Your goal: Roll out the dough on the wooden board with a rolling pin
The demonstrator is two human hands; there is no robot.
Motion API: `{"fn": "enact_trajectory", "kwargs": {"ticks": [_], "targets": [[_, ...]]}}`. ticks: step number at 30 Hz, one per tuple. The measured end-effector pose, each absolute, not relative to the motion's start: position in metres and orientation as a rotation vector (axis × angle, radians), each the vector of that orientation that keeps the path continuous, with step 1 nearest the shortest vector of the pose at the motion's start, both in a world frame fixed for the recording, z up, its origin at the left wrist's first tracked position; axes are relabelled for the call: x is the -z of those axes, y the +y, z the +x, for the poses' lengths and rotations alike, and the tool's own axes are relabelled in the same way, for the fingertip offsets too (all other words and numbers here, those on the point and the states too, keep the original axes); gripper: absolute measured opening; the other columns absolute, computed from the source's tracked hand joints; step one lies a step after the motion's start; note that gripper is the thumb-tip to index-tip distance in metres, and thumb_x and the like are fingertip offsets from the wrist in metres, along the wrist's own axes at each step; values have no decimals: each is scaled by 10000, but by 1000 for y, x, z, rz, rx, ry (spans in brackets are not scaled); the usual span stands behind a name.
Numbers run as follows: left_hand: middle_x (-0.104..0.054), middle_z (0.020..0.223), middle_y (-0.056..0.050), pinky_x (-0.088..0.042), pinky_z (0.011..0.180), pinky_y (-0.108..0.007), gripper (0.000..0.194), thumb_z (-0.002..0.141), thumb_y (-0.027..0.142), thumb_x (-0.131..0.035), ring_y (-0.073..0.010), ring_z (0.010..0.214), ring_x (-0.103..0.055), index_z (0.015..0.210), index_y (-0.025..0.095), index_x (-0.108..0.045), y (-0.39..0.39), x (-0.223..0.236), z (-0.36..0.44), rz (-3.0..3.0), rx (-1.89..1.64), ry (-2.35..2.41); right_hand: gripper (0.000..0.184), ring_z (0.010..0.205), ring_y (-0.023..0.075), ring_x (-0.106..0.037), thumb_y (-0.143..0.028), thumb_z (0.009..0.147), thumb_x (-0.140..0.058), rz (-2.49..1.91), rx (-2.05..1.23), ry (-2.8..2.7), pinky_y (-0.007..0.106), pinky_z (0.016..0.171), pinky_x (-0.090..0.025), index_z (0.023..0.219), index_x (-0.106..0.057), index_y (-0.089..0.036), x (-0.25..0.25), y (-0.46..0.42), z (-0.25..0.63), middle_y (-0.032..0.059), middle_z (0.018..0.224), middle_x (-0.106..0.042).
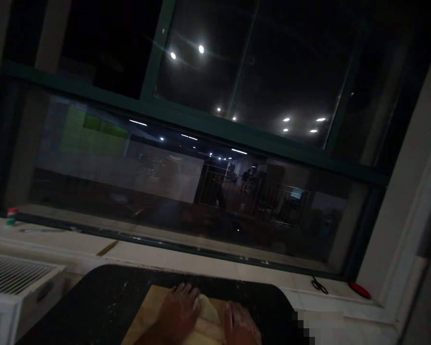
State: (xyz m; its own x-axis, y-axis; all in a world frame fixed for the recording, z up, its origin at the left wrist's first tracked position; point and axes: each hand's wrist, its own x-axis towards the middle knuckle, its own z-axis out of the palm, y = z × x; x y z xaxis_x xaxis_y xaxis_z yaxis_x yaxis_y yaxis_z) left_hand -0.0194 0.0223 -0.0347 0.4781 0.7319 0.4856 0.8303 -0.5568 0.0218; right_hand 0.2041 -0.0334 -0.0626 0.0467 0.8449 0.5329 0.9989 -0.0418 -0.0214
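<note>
A pale sheet of dough [209, 310] lies on a wooden board [143, 314] at the bottom of the view. Across the dough, between my hands, runs a tan bar that looks like a rolling pin [209, 327]; its ends are hidden under my palms. My left hand [181, 306] rests over its left end, fingers pointing forward toward the board's far edge. Over the right end is my right hand [240, 323], bent downward with its thumb side facing the dough. White, floury smears show on both hands. The picture is dark and the near side is cut off.
Under the board is a black table [107, 292] with rounded corners and white specks. Behind it runs a pale windowsill [187, 256] bearing scissors [319, 286], a red object [359, 290] and a small red-and-green container [12, 216]. A white radiator [21, 282] stands left.
</note>
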Motion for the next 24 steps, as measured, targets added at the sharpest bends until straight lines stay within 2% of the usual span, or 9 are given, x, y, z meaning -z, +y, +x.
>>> {"fn": "enact_trajectory", "kwargs": {"ticks": [4,6,8,11,13,16,20,22,24], "targets": [[-737,1131,-163,-572,830,-516,449,989,175,-360,-341,1033,-696,1322,231,-655,66,12,-2,-2622,446,-1350,493,1278,238,-615,-278,1030,-257,-2131,397,-1843,343,1015,-528,1270,-685,-236,25,0,202,115,1344,-676],[-742,1029,-166,-570,784,-481,450,964,206,-430,-325,936,-708,1372,239,-618,89,6,3,-2637,429,-1355,536,1187,248,-674,-297,1043,-211,-2223,294,-1810,362,964,-553,1206,-713,-207,12,17,203,138,1270,-713],[-735,998,-163,-561,769,-451,446,953,257,-481,-315,909,-703,1381,249,-608,105,3,7,-2643,424,-1371,570,1015,259,-741,-335,1046,-206,-2282,236,-1778,381,869,-586,1050,-759,-199,6,34,206,143,1094,-769],[-726,1017,-158,-542,780,-423,403,989,286,-448,-302,933,-693,1347,255,-631,117,4,12,-2623,445,-1429,473,952,262,-751,-297,1015,-309,-2309,201,-1812,378,814,-590,989,-769,-193,6,51,210,142,1003,-781],[-721,1016,-163,-531,813,-428,384,1028,281,-381,-298,959,-687,1259,221,-682,116,6,13,-2584,474,-1497,400,1019,262,-734,-239,978,-368,-2299,207,-1864,374,830,-580,1056,-758,-189,9,51,210,154,1089,-766],[-714,996,-163,-522,845,-432,374,1039,264,-365,-288,969,-684,1099,170,-722,107,11,10,-2542,525,-1587,410,1175,292,-670,-195,947,-386,-2282,256,-1919,430,879,-568,1185,-718,-228,11,32,204,161,1314,-682],[-704,1151,-149,-510,894,-477,300,977,228,-463,-309,1078,-652,1147,189,-707,84,16,-1,-2549,599,-1596,471,1333,329,-559,-214,958,-370,-2284,337,-1970,545,1019,-508,1345,-635,-263,18,-9,193,132,1464,-582],[-680,1290,-125,-471,994,-526,352,972,240,-475,-314,1190,-614,1259,226,-677,69,18,-7,-2552,647,-1583,497,1368,311,-529,-196,967,-343,-2265,410,-2021,536,1093,-466,1378,-615,-260,28,-26,190,106,1480,-568],[-641,1397,-88,-390,1111,-552,406,988,253,-460,-298,1300,-558,1357,262,-629,50,22,-14,-2556,684,-1575,497,1355,291,-544,-209,984,-325,-2188,457,-2078,493,1098,-483,1382,-617,-266,43,-40,189,87,1458,-584]]}}
